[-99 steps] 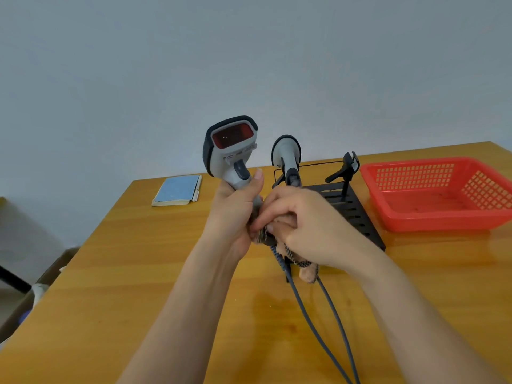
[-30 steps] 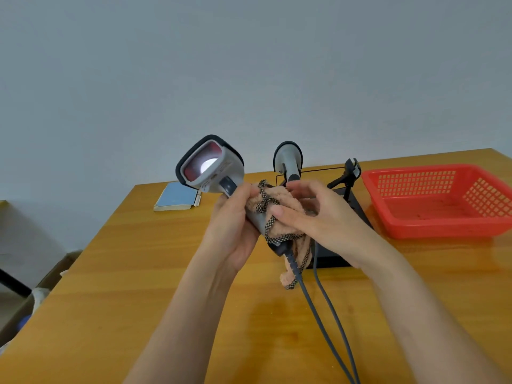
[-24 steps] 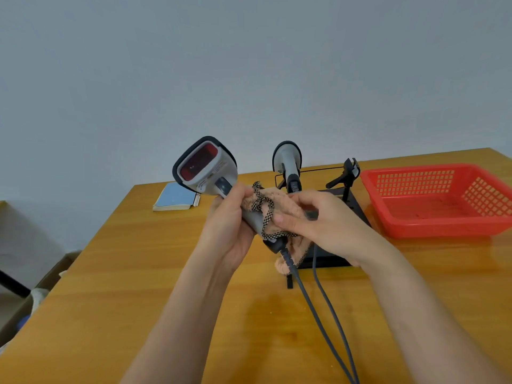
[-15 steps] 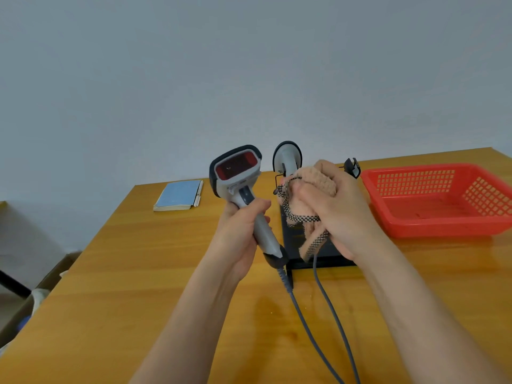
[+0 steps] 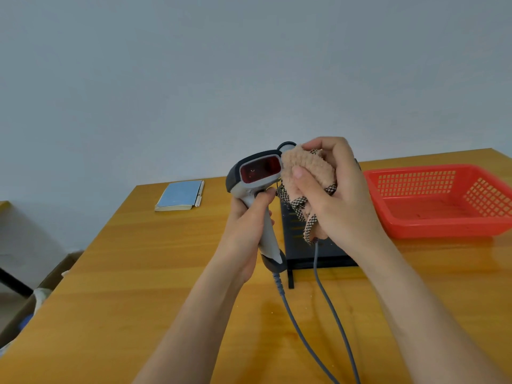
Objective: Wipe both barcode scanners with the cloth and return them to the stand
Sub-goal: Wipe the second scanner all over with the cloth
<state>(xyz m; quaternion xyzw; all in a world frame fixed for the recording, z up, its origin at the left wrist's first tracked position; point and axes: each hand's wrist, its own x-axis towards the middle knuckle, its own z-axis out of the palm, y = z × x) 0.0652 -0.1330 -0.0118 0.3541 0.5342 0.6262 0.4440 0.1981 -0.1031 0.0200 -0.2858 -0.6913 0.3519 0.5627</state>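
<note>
Since a moment ago, my right hand (image 5: 336,195) has carried the cloth (image 5: 306,173) up against the scanner (image 5: 256,187) head's right side. Its fingers pinch the cloth bunched; my left hand (image 5: 246,225) fingers wrap the scanner's handle above the worktop (image 5: 138,273).

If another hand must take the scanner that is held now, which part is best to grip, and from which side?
Probably the scanner handle's lower end, above the cable boot, coming from the right. The left hand wraps the upper handle, and the cloth in the right hand touches the head.
</note>
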